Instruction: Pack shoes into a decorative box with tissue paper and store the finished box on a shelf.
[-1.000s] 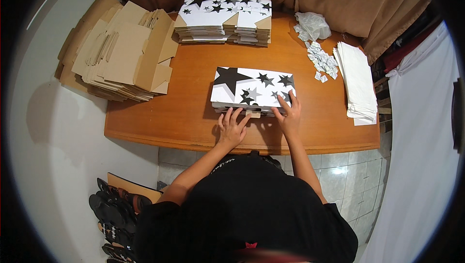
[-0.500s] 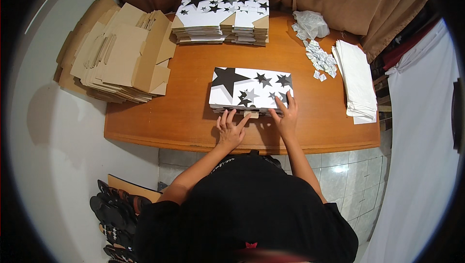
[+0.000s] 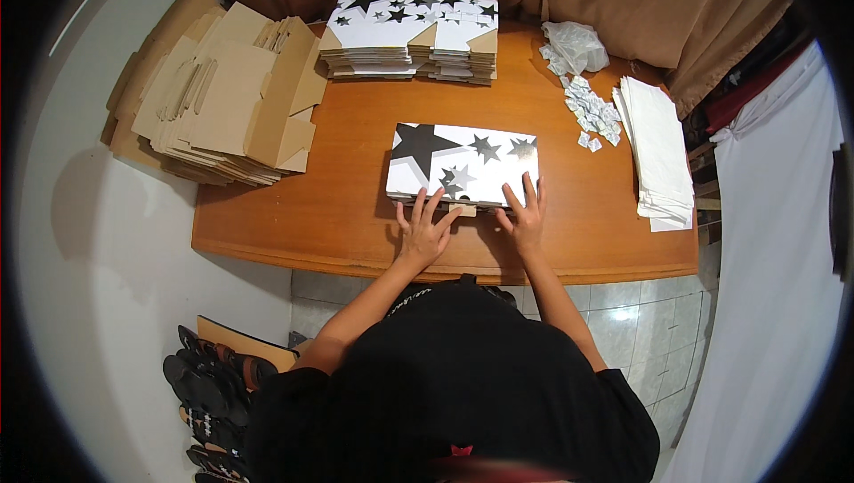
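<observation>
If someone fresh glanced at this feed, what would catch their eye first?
Probably the white box with bold dark stars, mid-picture on the table, the left hand and right hand at its near side. Next, the stack of star-printed cardboard behind it and the brown cardboard pile at the table's left end.

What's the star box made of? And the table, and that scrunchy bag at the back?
The star box looks like cardboard with a printed, slightly shiny cover; a bare brown tab shows at its front. The table seems to be varnished wood, or a wood-look sheet: it's orange-brown with a soft shine. The bag is probably thin plastic, being whitish, cloudy and crinkled.
</observation>
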Demonstrator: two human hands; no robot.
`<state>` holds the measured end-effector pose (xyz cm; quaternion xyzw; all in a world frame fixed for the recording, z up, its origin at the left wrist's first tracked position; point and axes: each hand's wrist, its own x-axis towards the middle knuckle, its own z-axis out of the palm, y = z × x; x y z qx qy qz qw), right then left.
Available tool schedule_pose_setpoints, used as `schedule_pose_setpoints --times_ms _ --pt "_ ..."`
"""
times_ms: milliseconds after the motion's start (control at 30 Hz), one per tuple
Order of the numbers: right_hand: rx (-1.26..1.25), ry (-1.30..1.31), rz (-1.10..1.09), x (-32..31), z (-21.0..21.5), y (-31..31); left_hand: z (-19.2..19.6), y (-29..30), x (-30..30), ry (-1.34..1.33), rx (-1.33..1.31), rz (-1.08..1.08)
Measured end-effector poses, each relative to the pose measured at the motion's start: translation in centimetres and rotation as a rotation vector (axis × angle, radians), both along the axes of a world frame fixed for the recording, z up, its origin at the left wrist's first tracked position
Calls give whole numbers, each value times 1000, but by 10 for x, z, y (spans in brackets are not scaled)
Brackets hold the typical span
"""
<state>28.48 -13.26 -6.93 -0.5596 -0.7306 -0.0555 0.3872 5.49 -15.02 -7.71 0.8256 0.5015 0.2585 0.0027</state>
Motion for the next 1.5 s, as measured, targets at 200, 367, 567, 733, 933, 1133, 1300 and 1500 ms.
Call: schedule_pose_setpoints --times_ms 200,367,567,733,933,1133,1300,1500 --pt "-18 -21 -56 -29 12 -15 7 -2 1 -104 25 -6" --pt "158 -20 150 -52 15 -6 10 2 0 -136 49 -22" --pt "183 -26 137 -56 20 8 14 10 0 -145 80 -45" --pt "202 -51 142 -55 18 8 15 12 1 -146 90 -39" --pt "192 -54 118 -57 13 9 12 12 -1 -135 89 -47" --pt "93 45 50 -65 13 12 13 20 5 -167 62 -15" --pt "-82 80 96 -53 47 27 26 29 9 -87 42 51" --pt "-76 48 -99 12 42 88 9 37 15 -277 25 54"
